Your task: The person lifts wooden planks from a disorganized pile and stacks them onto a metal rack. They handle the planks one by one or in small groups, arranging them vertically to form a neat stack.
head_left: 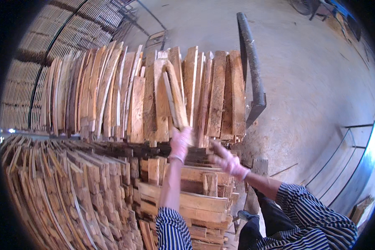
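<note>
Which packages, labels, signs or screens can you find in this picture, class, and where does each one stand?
None can be seen: no package, label, sign or screen.
What is there: rows of upright wooden boards, a dark metal rack frame, the concrete floor, and two gloved hands, the left hand gripping one board.
</note>
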Motion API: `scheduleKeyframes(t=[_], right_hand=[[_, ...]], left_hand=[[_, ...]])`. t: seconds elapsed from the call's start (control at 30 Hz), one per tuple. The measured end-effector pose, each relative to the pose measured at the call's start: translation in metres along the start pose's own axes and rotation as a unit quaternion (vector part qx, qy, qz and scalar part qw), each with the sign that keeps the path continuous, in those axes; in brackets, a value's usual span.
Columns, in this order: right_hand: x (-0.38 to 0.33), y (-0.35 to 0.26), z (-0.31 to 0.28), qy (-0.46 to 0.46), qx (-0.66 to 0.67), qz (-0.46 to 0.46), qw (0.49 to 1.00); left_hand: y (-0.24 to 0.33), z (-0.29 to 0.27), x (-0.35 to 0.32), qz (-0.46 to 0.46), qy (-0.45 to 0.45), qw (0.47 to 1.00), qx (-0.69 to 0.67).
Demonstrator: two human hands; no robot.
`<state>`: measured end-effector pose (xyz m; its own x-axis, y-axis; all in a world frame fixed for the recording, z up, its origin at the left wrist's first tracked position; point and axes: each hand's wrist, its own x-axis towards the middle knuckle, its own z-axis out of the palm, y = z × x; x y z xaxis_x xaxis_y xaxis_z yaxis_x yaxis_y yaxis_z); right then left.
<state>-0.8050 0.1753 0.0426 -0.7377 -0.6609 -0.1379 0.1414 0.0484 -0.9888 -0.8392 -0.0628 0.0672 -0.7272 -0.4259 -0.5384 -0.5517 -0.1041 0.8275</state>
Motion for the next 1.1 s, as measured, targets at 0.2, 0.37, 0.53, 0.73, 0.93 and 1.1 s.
scheduleKeyframes(t=[0.2,0.37,0.53,0.73,0.93,1.1], right_hand=[[0.047,-0.048,0.015,0.033,-0.08,0.208,0.974],[-0.03,-0.049,0.028,0.012,0.105,0.202,0.974],[-0.127,-0.068,0.028,-0.161,0.329,0.287,0.885],[-0.178,-0.109,0.08,-0.236,-0.188,0.269,0.915],[-0.192,-0.133,0.106,-0.332,-0.34,0.14,0.869],[-0.164,-0.132,0.136,-0.355,-0.411,0.083,0.835]], left_hand=[[-0.102,0.085,-0.196,0.159,0.177,0.947,0.214],[-0.124,0.074,-0.287,0.188,0.112,0.974,0.059],[-0.122,0.009,-0.275,-0.036,-0.026,0.894,-0.447],[-0.126,-0.021,-0.295,0.075,0.015,0.775,-0.628],[-0.161,-0.033,-0.314,0.121,0.033,0.717,-0.686],[-0.193,-0.031,-0.315,0.047,0.097,0.735,-0.669]])
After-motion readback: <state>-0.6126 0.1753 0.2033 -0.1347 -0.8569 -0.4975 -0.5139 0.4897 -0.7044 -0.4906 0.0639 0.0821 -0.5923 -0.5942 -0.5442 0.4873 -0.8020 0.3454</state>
